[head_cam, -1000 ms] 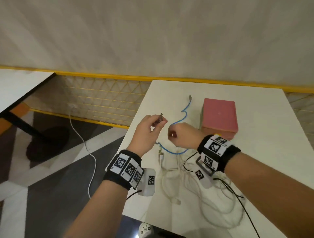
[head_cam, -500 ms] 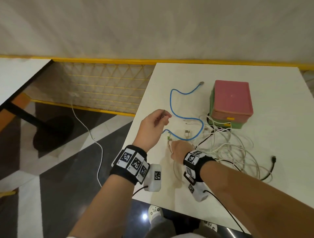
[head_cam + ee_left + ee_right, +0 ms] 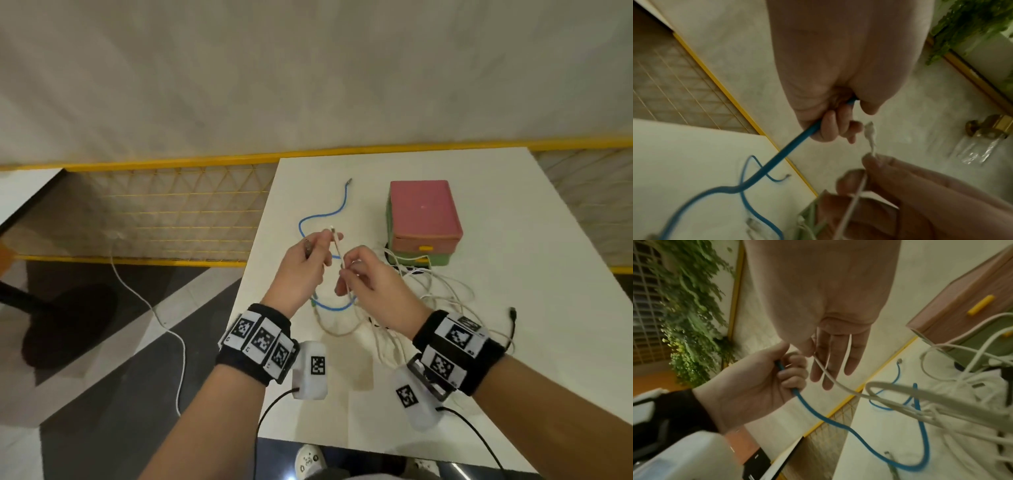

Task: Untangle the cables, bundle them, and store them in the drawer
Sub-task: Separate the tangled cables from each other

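Observation:
My left hand (image 3: 318, 246) is raised over the white table (image 3: 513, 240) and grips one end of the blue cable (image 3: 323, 216), fingers curled round it (image 3: 835, 128). The rest of that cable loops on the table to its far plug (image 3: 349, 180). Just right of it, my right hand (image 3: 346, 272) pinches a white cable (image 3: 337, 245) below its plug (image 3: 870, 131), thumb and forefinger closed on it (image 3: 818, 352). The white cable trails down into a tangle of white cables (image 3: 431, 284) in front of the pink-and-green drawer box (image 3: 424, 212), whose drawers are closed.
A black cable end (image 3: 512, 312) lies right of the tangle. The table's left edge (image 3: 260, 240) drops to the floor, where a white cord (image 3: 150, 308) runs. A yellow mesh fence (image 3: 164, 212) and a wall stand behind.
My right hand has lifted off the table with the white cable's end and come up beside the left hand. The left hand keeps hold of the blue cable.

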